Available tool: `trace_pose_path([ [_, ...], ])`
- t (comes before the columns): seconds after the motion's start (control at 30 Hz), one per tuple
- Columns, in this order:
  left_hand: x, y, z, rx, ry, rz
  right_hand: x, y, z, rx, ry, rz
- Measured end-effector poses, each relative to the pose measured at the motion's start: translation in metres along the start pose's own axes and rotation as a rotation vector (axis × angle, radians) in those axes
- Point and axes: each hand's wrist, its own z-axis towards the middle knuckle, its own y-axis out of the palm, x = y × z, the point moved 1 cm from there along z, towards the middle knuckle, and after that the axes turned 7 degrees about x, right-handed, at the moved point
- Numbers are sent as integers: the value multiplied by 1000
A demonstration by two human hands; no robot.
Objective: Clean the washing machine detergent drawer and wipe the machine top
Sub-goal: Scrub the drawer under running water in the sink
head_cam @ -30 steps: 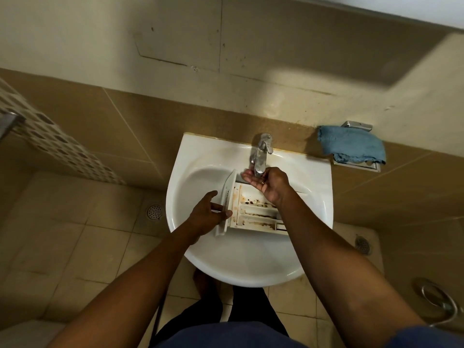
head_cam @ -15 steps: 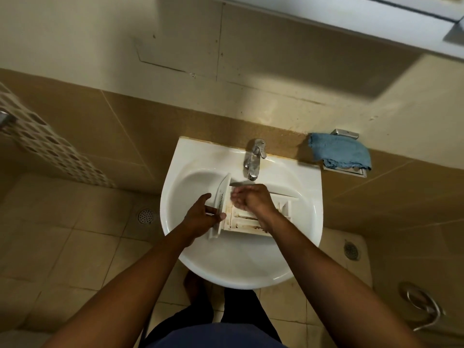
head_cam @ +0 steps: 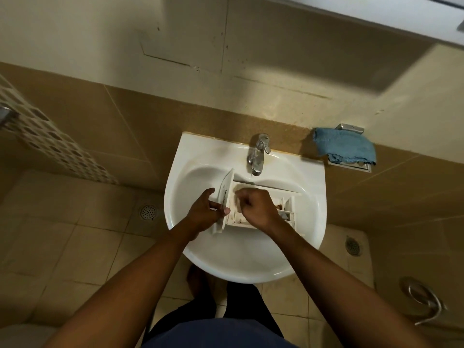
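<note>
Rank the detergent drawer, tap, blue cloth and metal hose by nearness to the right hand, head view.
1. Detergent drawer, under the right hand, in the sink.
2. Tap, just behind it, at the sink's back.
3. Blue cloth, on the wall holder, back right.
4. Metal hose, far right, low down.

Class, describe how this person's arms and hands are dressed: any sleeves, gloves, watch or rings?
The left arm and right arm are bare as far as they show, no sleeves. The left hand and right hand wear no gloves, and no watch, bracelet or ring is visible.
</note>
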Motion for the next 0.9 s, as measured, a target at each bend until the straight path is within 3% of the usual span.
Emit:
trace_pose_path([
  [0.23, -1, 1, 0, 4, 9, -7, 11, 23, -23, -193, -256, -362],
  [0.43, -4, 0, 3, -10, 2, -32, 11, 4, -10, -71, -180, -328],
  [0.73, -4, 1, 1, 11, -2, -47, 0, 7, -31, -197, -237, -363],
  [0.9, -3, 1, 1, 9, -10, -55, 0, 3, -4, -77, -156, -264],
])
